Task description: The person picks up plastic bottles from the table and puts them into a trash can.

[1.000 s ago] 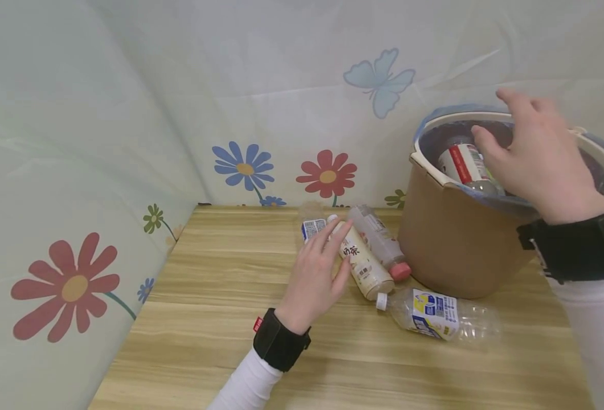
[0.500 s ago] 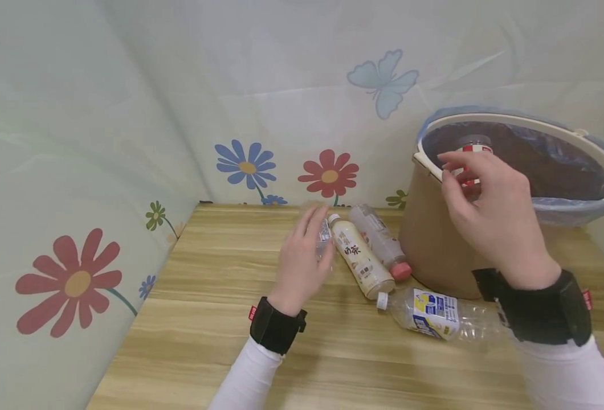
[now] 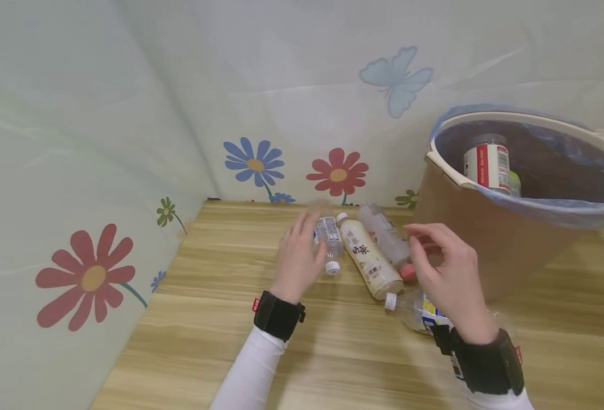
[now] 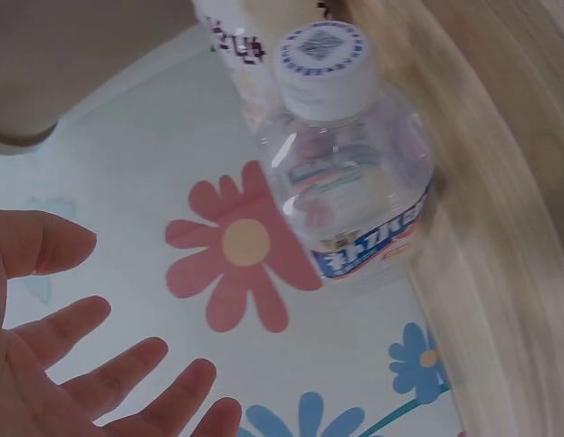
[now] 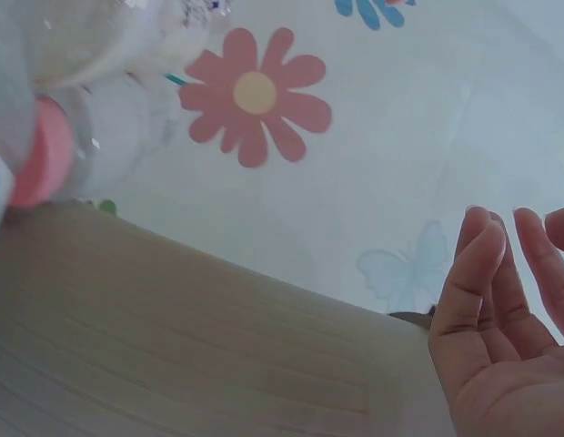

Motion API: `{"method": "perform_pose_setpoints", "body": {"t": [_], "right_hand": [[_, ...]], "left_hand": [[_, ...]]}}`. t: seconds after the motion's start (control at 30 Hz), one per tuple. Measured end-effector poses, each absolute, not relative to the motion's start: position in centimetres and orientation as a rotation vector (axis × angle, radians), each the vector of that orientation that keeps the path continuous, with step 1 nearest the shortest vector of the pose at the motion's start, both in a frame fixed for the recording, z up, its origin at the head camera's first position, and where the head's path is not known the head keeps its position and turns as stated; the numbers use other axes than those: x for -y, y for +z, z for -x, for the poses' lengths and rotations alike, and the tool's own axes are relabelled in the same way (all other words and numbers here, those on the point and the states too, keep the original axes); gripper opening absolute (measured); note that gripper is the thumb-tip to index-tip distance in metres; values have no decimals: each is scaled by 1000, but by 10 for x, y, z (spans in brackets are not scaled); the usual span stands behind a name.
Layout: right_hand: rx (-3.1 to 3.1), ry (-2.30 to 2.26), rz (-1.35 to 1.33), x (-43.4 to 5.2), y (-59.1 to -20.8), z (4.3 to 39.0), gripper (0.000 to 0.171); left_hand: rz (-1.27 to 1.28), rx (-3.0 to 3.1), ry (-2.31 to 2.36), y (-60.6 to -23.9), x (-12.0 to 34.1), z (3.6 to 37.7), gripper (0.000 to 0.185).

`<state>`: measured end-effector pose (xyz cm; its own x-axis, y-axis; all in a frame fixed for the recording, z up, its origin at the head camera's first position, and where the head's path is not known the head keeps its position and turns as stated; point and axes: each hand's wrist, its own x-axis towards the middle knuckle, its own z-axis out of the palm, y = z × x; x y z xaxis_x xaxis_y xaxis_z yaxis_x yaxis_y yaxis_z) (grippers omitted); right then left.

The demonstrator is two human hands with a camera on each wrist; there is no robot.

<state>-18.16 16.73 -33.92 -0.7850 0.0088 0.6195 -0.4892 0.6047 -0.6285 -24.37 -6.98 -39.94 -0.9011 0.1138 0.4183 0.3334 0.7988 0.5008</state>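
Note:
My left hand (image 3: pixel 304 242) hovers with straight, spread fingers (image 4: pixel 100 364) just left of a small clear bottle (image 3: pixel 327 236) with a blue label and white cap (image 4: pixel 323 59); the left wrist view shows a gap between them. Beside it lie a cream bottle (image 3: pixel 368 259) and a pink-capped bottle (image 3: pixel 386 239). My right hand (image 3: pixel 425 250) hangs empty over the pink cap (image 5: pixel 36 164), its fingers (image 5: pixel 500 309) relaxed. It partly hides a clear bottle with a blue and yellow label (image 3: pixel 417 307). A red-labelled bottle (image 3: pixel 486 165) stands inside the brown bucket (image 3: pixel 492 245).
The bucket has a blue liner (image 3: pixel 563 208) and stands at the right of the wooden table (image 3: pixel 204 319). Flowered cloth walls (image 3: pixel 92 273) close off the left and back sides. The table's front edge lies near me.
My right hand let go of the red-labelled bottle in the bucket and came down to the bottles on the table. My left hand shifted slightly left, beside the small clear bottle.

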Motion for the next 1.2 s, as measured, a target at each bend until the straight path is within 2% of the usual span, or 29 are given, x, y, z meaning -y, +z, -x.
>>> {"method": "perform_pose_setpoints", "body": {"t": [0.27, 0.73, 1.2], "right_hand": [[2275, 1135, -408, -162, -359, 182, 20], [2313, 1169, -402, -159, -363, 186, 20], [2328, 1163, -402, -163, -363, 190, 20]], "left_hand": [[315, 2729, -803, -415, 57, 260, 55], [363, 2913, -655, -434, 47, 275, 56], [374, 2949, -640, -439, 66, 275, 41]]}}
